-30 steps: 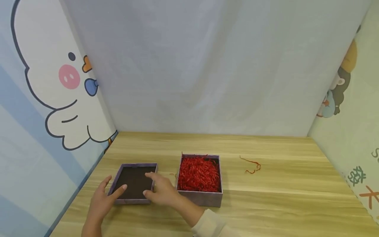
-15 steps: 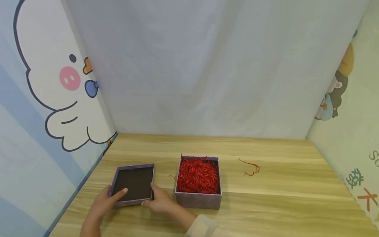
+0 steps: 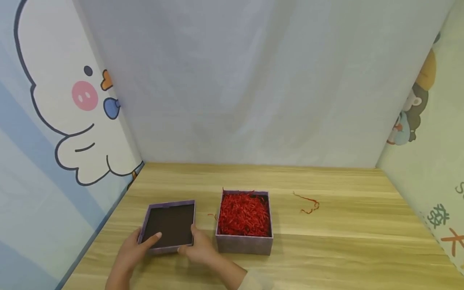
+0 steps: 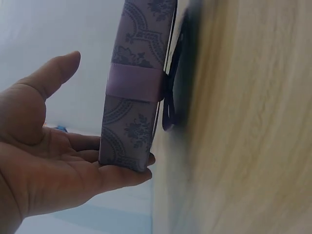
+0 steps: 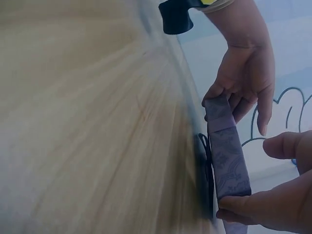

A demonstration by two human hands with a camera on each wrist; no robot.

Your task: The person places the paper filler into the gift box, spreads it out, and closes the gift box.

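A shallow purple patterned box lid (image 3: 168, 221) lies inside up, its black lining showing, at the left of the table. My left hand (image 3: 131, 249) holds its left side; the thumb stands over the lining, and in the left wrist view the fingers reach round the lid's end. At the near right corner, my right hand (image 3: 201, 246) grips the rim. A lilac ribbon band (image 4: 134, 82) crosses the lid's side wall, and a dark ribbon loop (image 4: 168, 109) hangs from its underside. In the wrist views a gap shows between lid and table.
Right of the lid stands a purple box (image 3: 244, 244) filled with red shredded paper (image 3: 243, 215). A loose red paper strand (image 3: 311, 205) lies further right on the wooden table (image 3: 344, 233). A grey curtain (image 3: 246, 88) hangs behind, with printed panels at both sides.
A second ago my right hand hovered over the lid's right side with fingers spread; now it grips the near right corner. The lid has turned slightly and shifted a little right with both hands.
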